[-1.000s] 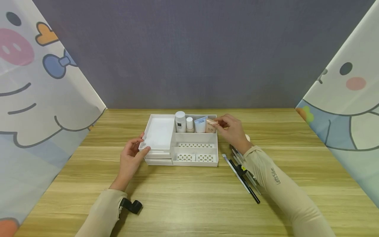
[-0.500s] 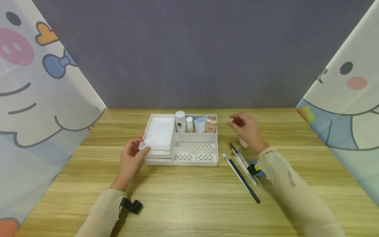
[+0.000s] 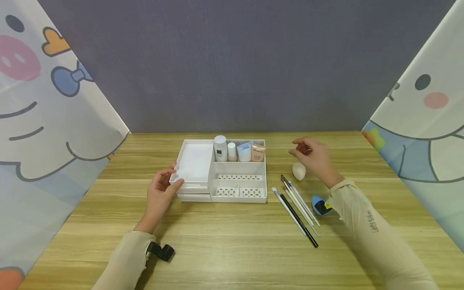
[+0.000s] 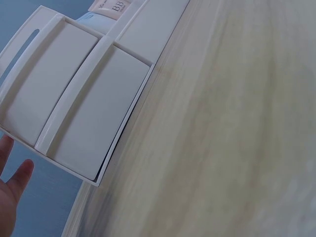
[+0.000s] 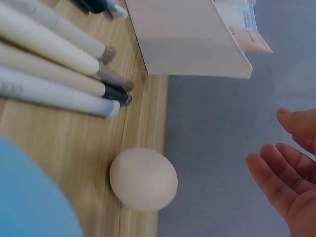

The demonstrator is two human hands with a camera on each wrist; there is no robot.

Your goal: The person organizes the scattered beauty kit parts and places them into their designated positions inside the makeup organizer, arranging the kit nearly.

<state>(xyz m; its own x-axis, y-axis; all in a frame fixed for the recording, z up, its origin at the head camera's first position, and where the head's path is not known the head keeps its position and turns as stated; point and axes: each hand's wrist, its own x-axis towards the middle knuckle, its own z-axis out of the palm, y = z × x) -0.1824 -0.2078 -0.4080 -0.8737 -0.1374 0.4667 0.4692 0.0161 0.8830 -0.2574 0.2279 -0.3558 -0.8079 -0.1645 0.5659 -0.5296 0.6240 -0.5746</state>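
Note:
My left hand point(image 3: 162, 196) rests at the front left corner of a white organizer point(image 3: 239, 200), thumb on its front and relaxed fingers along its side. In the left wrist view, two drawer fronts point(image 4: 98, 103) show beside the fingers. My right hand point(image 3: 314, 159) hovers beside and above a beige makeup sponge point(image 3: 299, 171), holding nothing, with thumb and fingers apart. In the organizer's rear compartments stand a white-capped bottle point(image 3: 220, 149), a smaller bottle point(image 3: 232, 152), a light blue tube point(image 3: 245, 152) and a BB cream tube point(image 3: 258, 153).
Several makeup brushes point(image 3: 299, 201) and a black pencil-like stick point(image 3: 299, 220) lie right of the organizer. A blue makeup sponge point(image 3: 317, 201) is partly hidden by the right wrist's camera. A grey panel point(image 3: 239, 64) rises behind the wooden table point(image 3: 232, 249).
My right hand has let go of the BB cream tube and moved right, away from the organizer. The tube stays in the rear compartment. My left hand keeps its place.

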